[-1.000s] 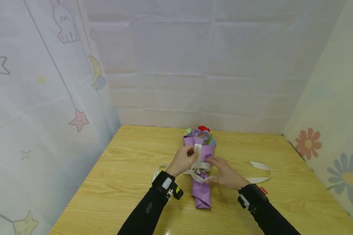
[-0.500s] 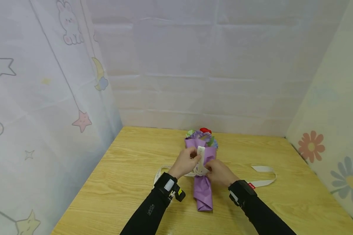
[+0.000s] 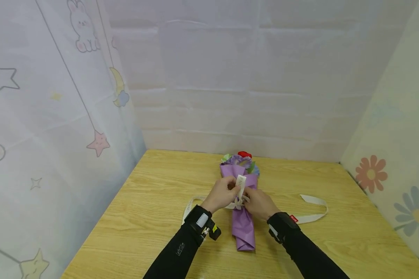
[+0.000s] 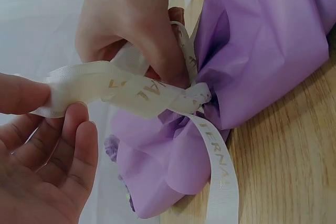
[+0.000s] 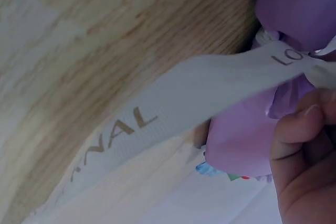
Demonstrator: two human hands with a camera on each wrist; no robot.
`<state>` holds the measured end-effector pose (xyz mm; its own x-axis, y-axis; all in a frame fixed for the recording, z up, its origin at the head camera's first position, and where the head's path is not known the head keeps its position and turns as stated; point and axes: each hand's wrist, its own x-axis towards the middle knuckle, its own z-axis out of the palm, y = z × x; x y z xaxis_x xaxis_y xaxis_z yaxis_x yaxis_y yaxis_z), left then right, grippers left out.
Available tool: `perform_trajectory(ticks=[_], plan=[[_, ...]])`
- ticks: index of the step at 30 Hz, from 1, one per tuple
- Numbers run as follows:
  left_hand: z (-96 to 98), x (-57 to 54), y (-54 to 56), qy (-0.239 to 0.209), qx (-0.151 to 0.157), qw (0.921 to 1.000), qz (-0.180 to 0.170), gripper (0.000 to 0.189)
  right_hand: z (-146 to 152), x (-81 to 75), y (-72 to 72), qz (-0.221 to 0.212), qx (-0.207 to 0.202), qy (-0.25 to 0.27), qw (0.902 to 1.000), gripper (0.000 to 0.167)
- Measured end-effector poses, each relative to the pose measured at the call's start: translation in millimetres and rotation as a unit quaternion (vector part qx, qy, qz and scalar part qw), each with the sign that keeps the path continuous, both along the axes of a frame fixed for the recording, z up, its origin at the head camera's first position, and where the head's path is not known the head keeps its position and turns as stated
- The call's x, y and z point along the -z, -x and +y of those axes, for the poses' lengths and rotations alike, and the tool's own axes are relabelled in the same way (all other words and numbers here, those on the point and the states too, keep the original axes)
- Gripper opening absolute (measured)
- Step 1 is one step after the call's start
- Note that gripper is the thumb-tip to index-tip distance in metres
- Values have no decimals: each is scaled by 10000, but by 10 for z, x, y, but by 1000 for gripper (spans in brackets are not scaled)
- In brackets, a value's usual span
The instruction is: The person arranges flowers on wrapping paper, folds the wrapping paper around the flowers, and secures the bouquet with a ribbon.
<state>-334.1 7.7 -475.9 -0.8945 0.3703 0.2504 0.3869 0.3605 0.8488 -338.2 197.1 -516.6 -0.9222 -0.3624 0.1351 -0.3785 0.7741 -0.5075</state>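
A bouquet wrapped in purple paper lies on the table, its cloth-like flowers pointing away from me. Around its gathered waist is a cream ribbon with gold lettering. My left hand pinches a folded loop of that ribbon between thumb and fingers, just above the paper. On the other side, my right hand is curled in at the waist, pinching ribbon close to the knot. Its fingertips are partly hidden behind ribbon in the left wrist view.
One ribbon tail curls over the wooden table to the right; another tail bends out on the left. Printed cloth backdrops stand behind and at both sides of the table.
My right hand has moved in left to the waist, its fingers closing on the ribbon there. The left hand keeps its loop, which now tilts to the right.
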Motion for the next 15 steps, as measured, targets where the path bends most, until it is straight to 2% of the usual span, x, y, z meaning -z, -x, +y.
perform_trajectory(ticks=[5, 10, 13, 15], plan=[[11, 22, 4, 0, 14, 10000, -61, 10, 22, -52, -35, 18, -68, 452, 9990, 12], [13, 21, -4, 30, 40, 9999, -156, 11, 20, -175, -100, -123, -159, 636, 9978, 11], [11, 9, -16, 20, 55, 9998, -194, 11, 44, -266, -152, -377, -234, 741, 9963, 17], [5, 20, -16, 17, 69, 9998, -183, 11, 76, -325, -180, -557, -165, 915, 9941, 26]])
